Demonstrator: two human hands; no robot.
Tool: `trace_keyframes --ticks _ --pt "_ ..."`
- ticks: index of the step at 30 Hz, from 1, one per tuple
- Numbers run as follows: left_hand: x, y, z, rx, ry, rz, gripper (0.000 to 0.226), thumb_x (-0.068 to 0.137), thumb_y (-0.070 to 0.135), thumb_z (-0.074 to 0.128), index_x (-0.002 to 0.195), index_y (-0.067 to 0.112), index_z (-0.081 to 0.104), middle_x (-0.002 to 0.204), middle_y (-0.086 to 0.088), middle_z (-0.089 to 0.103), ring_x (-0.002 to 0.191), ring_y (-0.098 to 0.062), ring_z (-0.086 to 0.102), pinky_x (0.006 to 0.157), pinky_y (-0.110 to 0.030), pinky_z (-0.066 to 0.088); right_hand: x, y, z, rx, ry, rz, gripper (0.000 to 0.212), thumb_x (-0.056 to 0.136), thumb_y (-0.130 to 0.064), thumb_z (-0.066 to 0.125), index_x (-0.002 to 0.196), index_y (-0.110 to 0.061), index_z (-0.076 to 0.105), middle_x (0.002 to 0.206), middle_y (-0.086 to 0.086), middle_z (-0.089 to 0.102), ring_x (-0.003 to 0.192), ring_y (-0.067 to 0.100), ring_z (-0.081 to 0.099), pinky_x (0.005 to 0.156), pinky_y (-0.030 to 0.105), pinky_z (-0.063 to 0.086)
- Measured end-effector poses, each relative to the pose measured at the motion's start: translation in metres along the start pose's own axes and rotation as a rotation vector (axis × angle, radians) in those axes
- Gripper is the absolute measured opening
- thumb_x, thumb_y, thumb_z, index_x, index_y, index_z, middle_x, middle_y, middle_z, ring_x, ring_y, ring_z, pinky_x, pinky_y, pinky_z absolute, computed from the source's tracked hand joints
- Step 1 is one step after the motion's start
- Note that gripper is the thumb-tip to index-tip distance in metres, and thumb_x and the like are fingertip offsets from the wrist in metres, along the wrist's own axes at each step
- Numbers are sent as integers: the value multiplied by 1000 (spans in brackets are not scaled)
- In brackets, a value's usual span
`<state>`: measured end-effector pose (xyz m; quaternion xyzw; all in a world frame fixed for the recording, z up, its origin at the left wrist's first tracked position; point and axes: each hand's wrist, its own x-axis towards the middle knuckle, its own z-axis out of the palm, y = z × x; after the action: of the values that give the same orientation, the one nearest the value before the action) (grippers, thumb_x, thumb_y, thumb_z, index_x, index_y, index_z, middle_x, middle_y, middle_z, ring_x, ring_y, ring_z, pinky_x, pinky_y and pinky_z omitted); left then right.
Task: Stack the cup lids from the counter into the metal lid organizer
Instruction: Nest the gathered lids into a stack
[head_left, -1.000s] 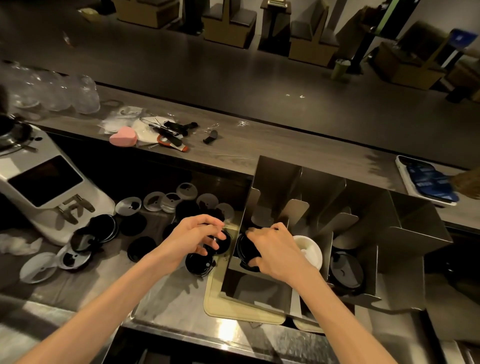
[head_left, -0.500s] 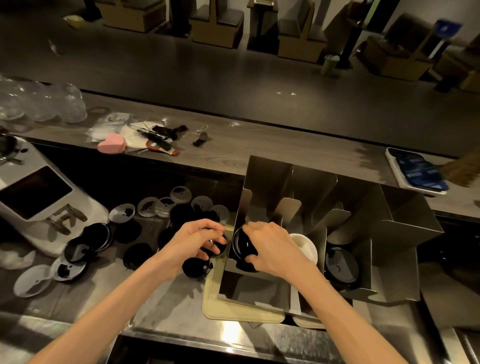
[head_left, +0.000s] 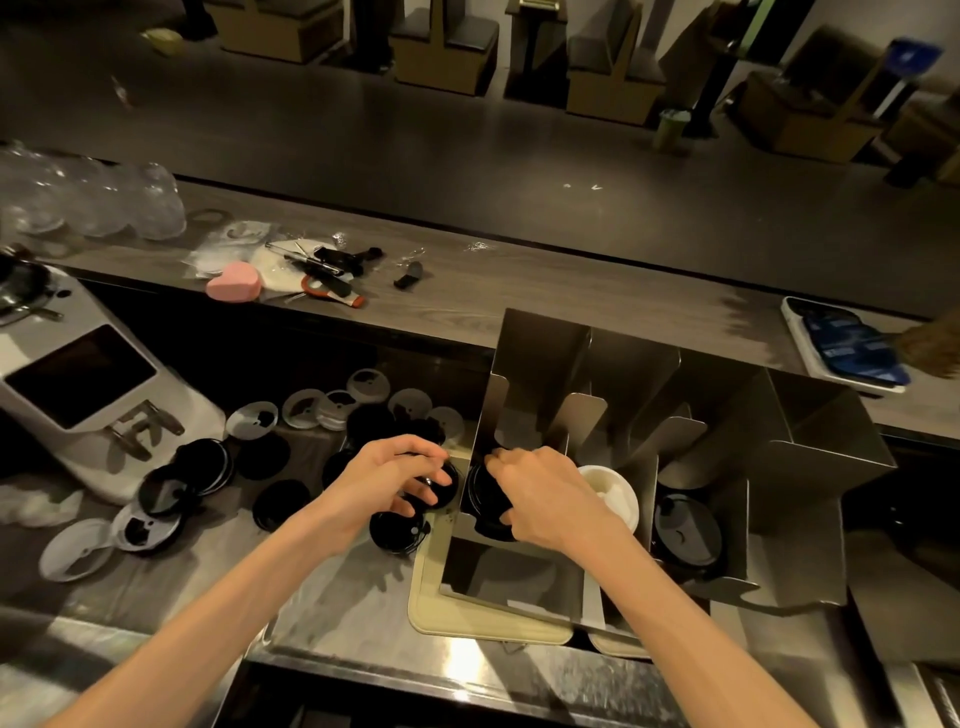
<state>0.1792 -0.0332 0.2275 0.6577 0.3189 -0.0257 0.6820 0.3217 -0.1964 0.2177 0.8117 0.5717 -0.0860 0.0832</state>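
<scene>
Dim café room: dark floor beyond the bar, boxy upholstered seats (head_left: 447, 47) along the far wall. Wooden bar top (head_left: 519, 296) runs behind the metal lid organizer (head_left: 810, 499), steel work counter (head_left: 332, 597) in front of and left of it.

Organizer sits on a beige tray (head_left: 431, 613); angled dividers split it into slots. Left slot holds a black lid stack (head_left: 485, 499), next slot white lids (head_left: 613, 493), slot right of that another black lid (head_left: 685, 525) (far right slot: contents not readable).

Left of the organizer: white machine with a dark screen (head_left: 78, 374), then loose lids on the counter (head_left: 291, 431), black and white mixed, some overlapping. On the bar top behind-left of the organizer: pink heart-shaped box (head_left: 234, 280), screwdriver-type tools (head_left: 327, 270), clear plastic cups (head_left: 88, 202). Behind-right: white tray with a blue pack (head_left: 847, 343).

Left hand (head_left: 395, 478) is just left of the organizer, palm down, fingers curled over a black lid (head_left: 436, 480) on the counter; one more black lid (head_left: 397, 530) lies just below the hand.

Right hand (head_left: 545, 499) reaches into the left slot, fingertips pinching the top of the black lid stack, wrist over the slot's front wall.
</scene>
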Motion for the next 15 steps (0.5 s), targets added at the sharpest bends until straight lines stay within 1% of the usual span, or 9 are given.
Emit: trace_keyframes --ticks 3,6,8,11,13,15 --pt "-1 -1 -1 -1 6 -2 17 99 19 61 113 17 70 97 -5 78 81 -17 71 68 -28 51 3 0 4 1 -24 -9 66 94 -30 70 152 -14 44 152 6 51 132 26 53 104 42 49" --pt "-2 -2 -1 -4 7 -9 17 99 18 61 113 17 70 97 -6 78 82 -17 71 69 -28 51 4 -3 5 58 -34 18 67 94 -26 72 154 -16 43 155 4 48 135 25 52 105 42 49" --pt "-3 -3 -1 0 6 -10 17 98 18 62 113 17 70 97 -6 78 82 -17 71 69 -29 50 5 -4 4 87 -31 27 65 93 -24 73 151 -16 46 150 4 53 131 26 56 102 41 51" --pt "-5 -1 -2 1 1 -2 17 99 19 62 113 17 71 98 -6 78 81 -17 71 70 -29 51 4 -1 -5 162 -34 52 61 89 -22 77 144 -16 52 138 3 61 123 25 61 97 37 53" --pt "-7 3 -6 -2 1 11 17 98 20 63 113 17 71 98 -6 78 81 -17 71 69 -28 51 -2 2 -13 286 -29 73 67 86 -27 81 145 -15 51 139 3 59 127 24 58 101 36 53" --pt "-8 9 -12 -3 10 24 16 98 20 64 112 17 72 98 -6 78 81 -17 71 67 -27 51 -12 4 -24 386 37 84 65 89 -32 78 146 -17 50 145 0 55 133 21 53 109 37 48"
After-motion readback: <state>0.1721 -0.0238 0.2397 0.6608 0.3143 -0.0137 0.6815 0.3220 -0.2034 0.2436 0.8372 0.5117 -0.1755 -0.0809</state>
